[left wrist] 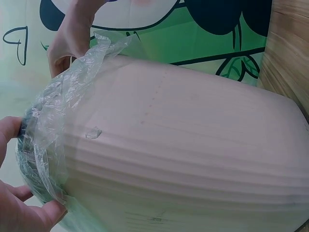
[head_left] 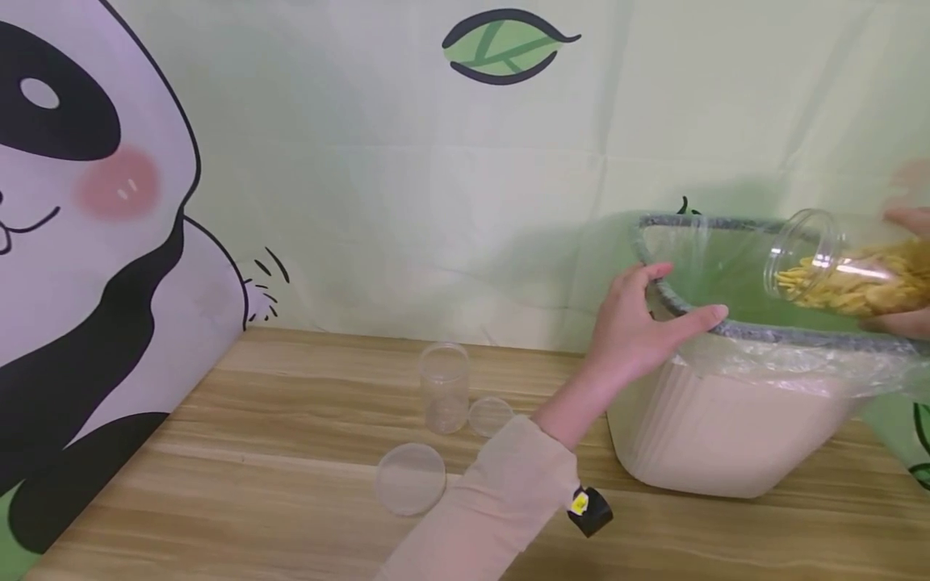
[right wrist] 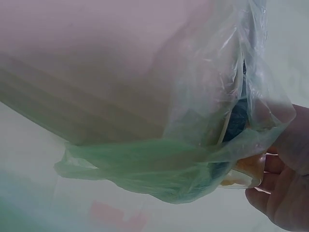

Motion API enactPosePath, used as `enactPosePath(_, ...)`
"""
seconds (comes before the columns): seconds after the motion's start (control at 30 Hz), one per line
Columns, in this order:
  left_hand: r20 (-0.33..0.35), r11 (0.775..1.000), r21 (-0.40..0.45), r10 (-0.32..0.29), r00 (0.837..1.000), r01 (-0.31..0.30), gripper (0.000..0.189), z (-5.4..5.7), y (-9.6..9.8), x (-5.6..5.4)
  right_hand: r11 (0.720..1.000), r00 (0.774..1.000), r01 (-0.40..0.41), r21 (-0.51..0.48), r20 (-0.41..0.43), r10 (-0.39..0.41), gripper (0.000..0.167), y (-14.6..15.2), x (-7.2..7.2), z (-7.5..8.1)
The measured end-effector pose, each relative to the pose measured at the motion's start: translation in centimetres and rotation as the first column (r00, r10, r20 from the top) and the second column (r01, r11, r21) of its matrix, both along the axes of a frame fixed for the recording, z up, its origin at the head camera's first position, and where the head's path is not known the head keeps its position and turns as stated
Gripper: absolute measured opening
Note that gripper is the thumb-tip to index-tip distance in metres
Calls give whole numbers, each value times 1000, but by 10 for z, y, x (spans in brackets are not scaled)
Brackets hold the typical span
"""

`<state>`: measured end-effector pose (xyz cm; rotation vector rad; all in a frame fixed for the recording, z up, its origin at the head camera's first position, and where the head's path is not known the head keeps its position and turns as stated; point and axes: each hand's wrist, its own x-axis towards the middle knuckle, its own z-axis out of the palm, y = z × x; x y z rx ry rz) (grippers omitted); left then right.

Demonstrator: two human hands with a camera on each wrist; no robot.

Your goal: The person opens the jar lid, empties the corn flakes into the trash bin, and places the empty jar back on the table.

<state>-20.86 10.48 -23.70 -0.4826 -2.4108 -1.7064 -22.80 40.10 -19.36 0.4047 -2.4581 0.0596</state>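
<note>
At the right in the head view stands a pale waste bin (head_left: pixel 726 436) lined with a clear plastic bag (head_left: pixel 785 367). My left hand (head_left: pixel 632 327) grips its grey rim at the near left corner, thumb and fingers over the edge. My right hand (right wrist: pixel 292 179), partly cut off in the head view, holds a clear plastic jar (head_left: pixel 835 274) lying on its side above the bin's opening. Yellow pieces (head_left: pixel 879 278) fill the jar's lower side, and its open mouth points left. In the right wrist view the bag and rim hide most of the jar (right wrist: pixel 244 179).
A clear cup (head_left: pixel 445 387) stands on the wooden table (head_left: pixel 240 452) left of the bin. Beside it lie a small clear disc (head_left: pixel 492 417) and a larger clear lid (head_left: pixel 410 479). A printed panda sheet (head_left: pixel 349 202) hangs behind.
</note>
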Motion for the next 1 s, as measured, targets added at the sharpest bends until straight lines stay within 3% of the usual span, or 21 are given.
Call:
enactPosePath(0.17, 5, 1000, 1, 4, 1000, -4, 64, -1, 1, -1, 999, 999, 22, -46, 38, -20, 122, 4, -5, -7)
enactPosePath(0.37, 12, 1000, 16, -3, 1000, 3, 63, -2, 2, -2, 996, 992, 89, -18, 88, -87, 120, -10, 2, -4)
enactPosePath(0.47, 11, 1000, 15, -4, 1000, 4, 63, -2, 2, -3, 997, 993, 82, -14, 83, -81, 118, -18, 6, -2)
enactPosePath(0.87, 15, 1000, 17, -5, 1000, 4, 63, -1, 2, -2, 996, 994, -90, -10, -62, 89, 107, -20, 7, -1)
enactPosePath(1.0, 15, 1000, 14, -4, 1000, 4, 63, -1, 3, -2, 996, 994, -81, 22, -66, 82, 117, -18, 7, -1)
